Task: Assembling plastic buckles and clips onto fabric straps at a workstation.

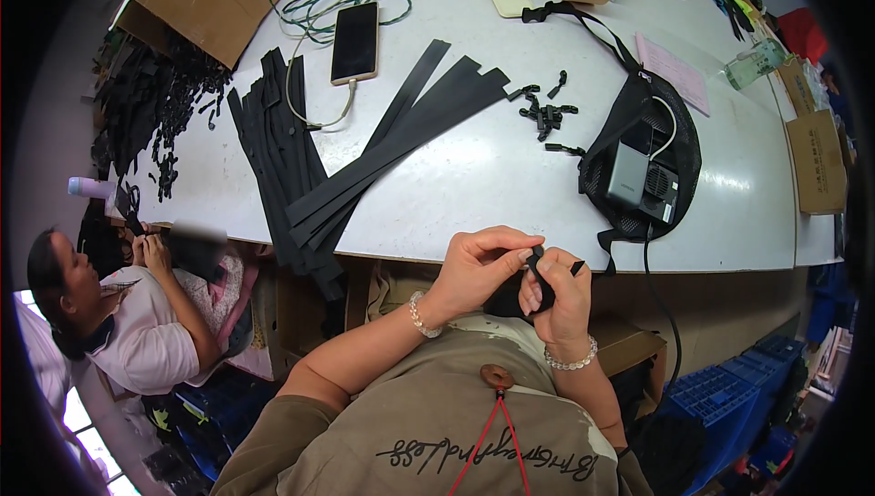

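Black strap — clamped in the fingers of left hand and right hand at the desk's near edge, likely for steadiness

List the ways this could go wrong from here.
The black piece is pinched in the fingertips of the left hand and right hand, so it could slip and drop.

The left bundle of black strips hangs over the table edge; a brush might slide some off.

The black cord runs from the mesh bag over that edge; a snag could tug the bag.
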Available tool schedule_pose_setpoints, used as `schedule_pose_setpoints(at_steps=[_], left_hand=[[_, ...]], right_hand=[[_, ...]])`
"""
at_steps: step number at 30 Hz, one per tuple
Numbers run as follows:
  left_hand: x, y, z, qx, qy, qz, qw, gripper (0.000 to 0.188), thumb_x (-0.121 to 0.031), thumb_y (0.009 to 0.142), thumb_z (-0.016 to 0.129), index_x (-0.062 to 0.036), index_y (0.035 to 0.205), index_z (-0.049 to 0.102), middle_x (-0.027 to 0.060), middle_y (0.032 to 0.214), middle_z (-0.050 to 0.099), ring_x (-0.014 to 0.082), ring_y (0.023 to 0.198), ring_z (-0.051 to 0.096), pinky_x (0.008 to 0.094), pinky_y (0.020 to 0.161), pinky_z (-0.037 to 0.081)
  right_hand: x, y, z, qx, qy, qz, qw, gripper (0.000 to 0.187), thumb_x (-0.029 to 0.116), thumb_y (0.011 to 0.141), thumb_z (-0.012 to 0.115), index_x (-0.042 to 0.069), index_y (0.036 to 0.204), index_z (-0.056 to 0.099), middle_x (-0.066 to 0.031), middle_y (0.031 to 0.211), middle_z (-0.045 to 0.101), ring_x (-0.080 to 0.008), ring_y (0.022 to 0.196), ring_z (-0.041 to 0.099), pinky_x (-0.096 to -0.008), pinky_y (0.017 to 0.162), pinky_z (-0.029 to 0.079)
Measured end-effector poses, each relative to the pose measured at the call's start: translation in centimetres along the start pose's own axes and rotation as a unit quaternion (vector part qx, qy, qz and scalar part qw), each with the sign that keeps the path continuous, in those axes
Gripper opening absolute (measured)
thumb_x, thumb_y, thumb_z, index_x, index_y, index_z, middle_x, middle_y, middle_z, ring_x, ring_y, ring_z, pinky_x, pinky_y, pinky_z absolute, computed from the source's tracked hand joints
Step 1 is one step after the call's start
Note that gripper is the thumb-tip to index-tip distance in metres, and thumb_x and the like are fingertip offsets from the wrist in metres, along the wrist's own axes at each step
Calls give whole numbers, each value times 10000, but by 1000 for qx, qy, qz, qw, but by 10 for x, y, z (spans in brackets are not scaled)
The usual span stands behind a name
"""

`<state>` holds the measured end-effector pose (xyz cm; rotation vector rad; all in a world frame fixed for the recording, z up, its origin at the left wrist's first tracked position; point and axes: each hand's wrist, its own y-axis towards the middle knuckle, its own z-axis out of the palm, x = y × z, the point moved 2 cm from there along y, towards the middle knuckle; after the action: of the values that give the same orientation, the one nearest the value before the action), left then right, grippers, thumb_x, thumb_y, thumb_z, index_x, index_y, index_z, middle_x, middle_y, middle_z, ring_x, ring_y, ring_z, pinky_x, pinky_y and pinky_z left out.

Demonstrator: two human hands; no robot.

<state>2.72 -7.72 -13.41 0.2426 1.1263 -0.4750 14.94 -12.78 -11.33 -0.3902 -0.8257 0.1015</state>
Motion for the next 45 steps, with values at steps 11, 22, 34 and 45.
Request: schedule_pose_setpoints(at_steps=[11,22,34,45], left_hand=[[-7,3,2,28,-51,-92,994,254,11,884,517,8,1120,613,38,872,620,54,727,525,199,677,459],[-2,4,5,-46,-129,-141,980,203,-8,877,518,20,1050,620,66,752,618,111,517,562,211,474,463],[-1,4,1,-5,-87,-114,990,221,16,879,505,6,1055,638,56,779,618,93,565,570,204,534,472],[-1,2,1,-10,-61,-89,994,219,32,874,509,4,1043,644,63,815,620,99,576,580,206,528,479]], right_hand=[[-1,0,4,-24,-65,-1,998,227,138,884,493,-8,714,525,-51,542,482,-118,411,424,-255,398,381],[-6,4,6,-12,-71,-66,995,215,125,851,480,22,664,508,-46,586,511,-120,530,492,-221,490,375],[-7,6,2,-4,-64,-44,997,220,115,838,491,15,644,517,-50,616,534,-130,573,519,-231,542,377],[-9,5,4,-19,-64,-46,997,235,139,843,487,28,638,511,-43,600,527,-131,546,507,-222,504,359]])
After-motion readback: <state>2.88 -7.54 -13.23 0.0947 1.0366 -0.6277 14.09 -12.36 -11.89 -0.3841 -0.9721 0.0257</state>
